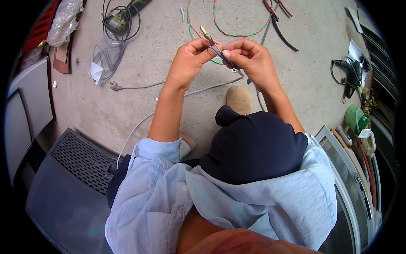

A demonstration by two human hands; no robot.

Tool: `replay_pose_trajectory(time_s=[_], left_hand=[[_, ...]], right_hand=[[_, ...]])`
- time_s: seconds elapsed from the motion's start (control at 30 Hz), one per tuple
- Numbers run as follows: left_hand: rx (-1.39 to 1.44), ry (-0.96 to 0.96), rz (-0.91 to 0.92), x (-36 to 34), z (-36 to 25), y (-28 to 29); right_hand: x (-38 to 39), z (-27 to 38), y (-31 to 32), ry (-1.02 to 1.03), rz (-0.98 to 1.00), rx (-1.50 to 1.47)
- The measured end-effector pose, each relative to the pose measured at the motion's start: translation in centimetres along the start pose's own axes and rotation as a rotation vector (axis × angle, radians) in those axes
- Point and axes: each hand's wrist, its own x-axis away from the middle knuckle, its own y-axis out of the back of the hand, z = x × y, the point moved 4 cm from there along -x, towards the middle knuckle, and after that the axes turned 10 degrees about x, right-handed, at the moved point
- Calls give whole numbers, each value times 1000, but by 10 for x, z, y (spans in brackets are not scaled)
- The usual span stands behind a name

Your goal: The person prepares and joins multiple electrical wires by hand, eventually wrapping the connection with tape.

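Note:
My left hand (191, 58) and my right hand (253, 59) are close together above the concrete floor, fingertips nearly touching. Both are closed in a pinch on a small bundle of electrical wires (228, 63). Black sleeving and a blue wire (215, 50) show between the fingers. Past my left fingertips sticks out a thin dark piece with a brass-coloured tip (203, 30). Under my right hand a grey cable (211, 87) bends and runs down to the left across the floor. My fingers partly hide where the wires meet.
A grey plug (115, 86) lies on the floor at left. Beyond my hands are a twisted red-green wire (241, 35) and a black cable piece (285, 38). A green power tool (117, 22) with coiled cord is far left, a black heat-gun-like tool (353, 77) at right. Framed glass panels (338, 146) lean at right.

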Motion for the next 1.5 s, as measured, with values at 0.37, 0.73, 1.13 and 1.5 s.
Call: replay_pose_trajectory(time_s=[0.37,0.73,1.13,1.5], left_hand=[[149,-110,-131,-1,-3,-3],[150,-59,-236,1,1,8],[29,-73,-120,1,-10,7],[66,-103,-146,0,-2,5]], right_hand=[[-2,-5,5,27,-75,125],[1,-3,10,7,46,170],[-2,-11,13,13,31,222],[-2,-12,13,0,8,95]])
